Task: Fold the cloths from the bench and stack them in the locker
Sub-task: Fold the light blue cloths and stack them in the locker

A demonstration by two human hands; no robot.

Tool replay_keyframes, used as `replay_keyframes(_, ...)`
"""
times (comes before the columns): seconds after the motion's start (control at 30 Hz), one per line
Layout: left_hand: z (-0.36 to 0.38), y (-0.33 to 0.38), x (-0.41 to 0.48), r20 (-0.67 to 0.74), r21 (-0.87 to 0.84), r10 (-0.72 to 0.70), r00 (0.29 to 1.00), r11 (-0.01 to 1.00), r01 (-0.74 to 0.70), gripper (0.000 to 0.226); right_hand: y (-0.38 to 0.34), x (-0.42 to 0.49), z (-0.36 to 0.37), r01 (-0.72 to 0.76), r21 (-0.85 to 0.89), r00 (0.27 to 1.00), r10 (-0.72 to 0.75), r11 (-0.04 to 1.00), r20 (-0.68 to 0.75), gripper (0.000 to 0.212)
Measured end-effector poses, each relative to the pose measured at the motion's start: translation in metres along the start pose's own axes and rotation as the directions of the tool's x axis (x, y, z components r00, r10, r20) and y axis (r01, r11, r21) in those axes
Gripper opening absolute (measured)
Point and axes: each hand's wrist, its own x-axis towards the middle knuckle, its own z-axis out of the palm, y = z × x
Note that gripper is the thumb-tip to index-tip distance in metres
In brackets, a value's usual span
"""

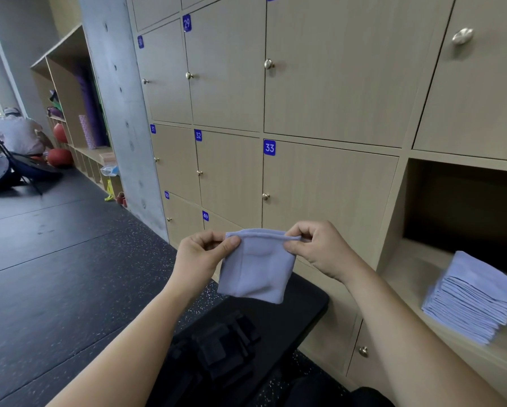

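A small lavender cloth (256, 268) hangs folded in the air above the black bench (302, 304). My left hand (202, 257) pinches its top left corner between thumb and fingers. My right hand (316, 248) pinches the top right corner. The cloth's upper edge is stretched level between both hands. To the right, an open locker (416, 259) holds a tall stack of folded lavender cloths (472, 298) on its shelf floor.
Closed numbered locker doors (328, 189) with round knobs fill the wall ahead. Black items (225, 345) lie on the bench below my hands. A concrete pillar (120, 113) stands at left. Far left, a person (17, 133) sits by open shelves with balls and mats.
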Motion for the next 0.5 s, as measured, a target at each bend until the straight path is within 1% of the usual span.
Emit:
replay_keyframes(0.07,0.008,-0.002,0.001,-0.045,0.014,0.015,0.999,1.0,-0.014,0.016,0.0,-0.001,0.0,-0.024,0.052,0.999,0.026,0.998,-0.035,0.014)
replay_keyframes(0.1,0.012,-0.003,0.002,-0.058,0.01,0.018,0.998,1.0,-0.018,0.016,-0.001,-0.002,0.001,-0.033,0.104,0.997,0.04,0.994,-0.062,0.015)
replay_keyframes(0.13,0.017,-0.002,0.002,-0.07,-0.008,0.012,0.997,1.0,-0.012,0.014,-0.001,-0.004,0.002,-0.044,0.196,0.994,0.062,0.98,-0.085,0.023)
replay_keyframes(0.17,0.021,-0.003,0.004,-0.077,-0.04,0.003,0.997,0.999,-0.006,0.012,0.0,-0.005,0.005,-0.062,0.324,0.99,0.098,0.944,-0.098,0.031)
replay_keyframes(0.2,0.025,-0.001,0.005,-0.086,-0.073,-0.009,0.996,0.997,0.003,0.01,0.001,-0.008,0.009,-0.087,0.444,0.984,0.148,0.892,-0.103,0.034)
replay_keyframes(0.23,0.03,-0.001,0.006,-0.097,-0.105,-0.017,0.995,0.994,0.007,0.009,0.004,-0.01,0.015,-0.124,0.509,0.973,0.204,0.852,-0.105,0.033)
replay_keyframes(0.27,0.034,0.001,0.007,-0.11,-0.137,-0.026,0.994,0.991,0.01,0.008,0.007,-0.012,0.021,-0.168,0.513,0.96,0.259,0.842,-0.111,0.031)
replay_keyframes(0.3,0.038,0.001,0.008,-0.12,-0.152,-0.03,0.992,0.988,0.011,0.009,0.011,-0.013,0.027,-0.211,0.468,0.942,0.306,0.859,-0.138,0.03)
replay_keyframes(0.33,0.042,0.002,0.008,-0.121,-0.158,-0.033,0.992,0.987,0.014,0.012,0.016,-0.014,0.033,-0.236,0.403,0.922,0.335,0.884,-0.195,0.032)
replay_keyframes(0.37,0.046,0.002,0.008,-0.118,-0.15,-0.026,0.993,0.989,0.008,0.014,0.021,-0.014,0.037,-0.237,0.33,0.901,0.334,0.914,-0.277,0.037)
replay_keyframes(0.43,0.054,0.003,0.009,-0.117,-0.129,0.002,0.993,0.992,-0.018,0.018,0.023,-0.015,0.04,-0.224,0.177,0.849,0.281,0.958,-0.448,0.045)
replay_keyframes(0.5,0.059,0.002,0.01,-0.166,-0.077,0.017,0.986,0.997,-0.03,0.025,0.021,-0.019,0.04,-0.225,0.02,0.807,0.198,0.974,-0.556,0.046)
